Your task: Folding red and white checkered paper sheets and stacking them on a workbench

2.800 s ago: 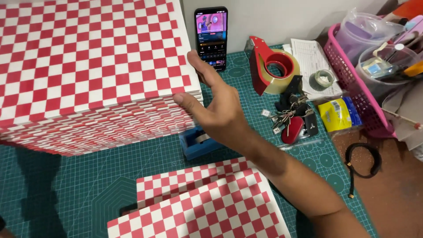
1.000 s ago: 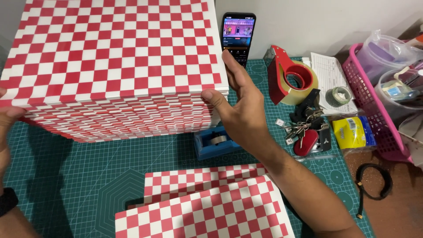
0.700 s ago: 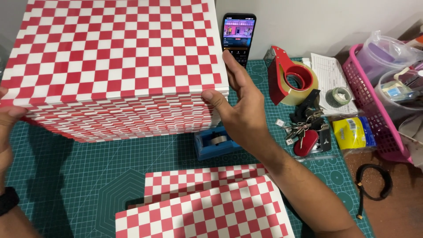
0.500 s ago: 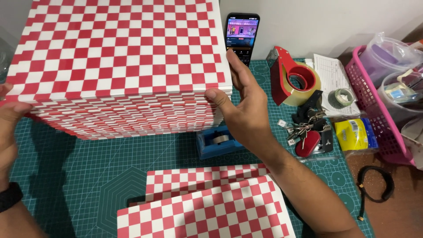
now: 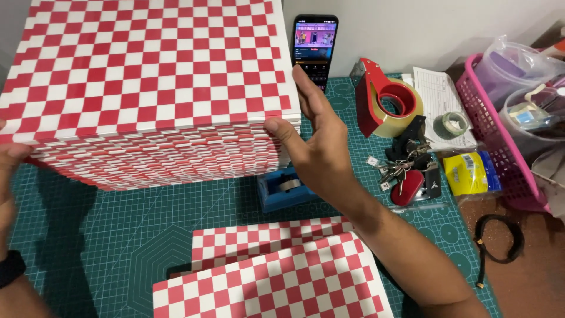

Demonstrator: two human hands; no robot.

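Over a green cutting mat (image 5: 147,235), the thick stack of red-and-white checkered sheets (image 5: 147,88) stays raised between the flat, open right hand (image 5: 318,147) and left hand (image 5: 9,182), the left now pressing its edge

A phone (image 5: 315,50) stands upright against the wall behind my right hand (image 5: 321,150), its lit screen showing small purple and pink pictures over a dark lower part. To my right a flat yellow packet (image 5: 468,172) with a blue edge and a white barcode label lies beside the pink basket (image 5: 491,147). A printed white paper slip (image 5: 438,100) lies behind it, partly under a small tape roll (image 5: 454,123).
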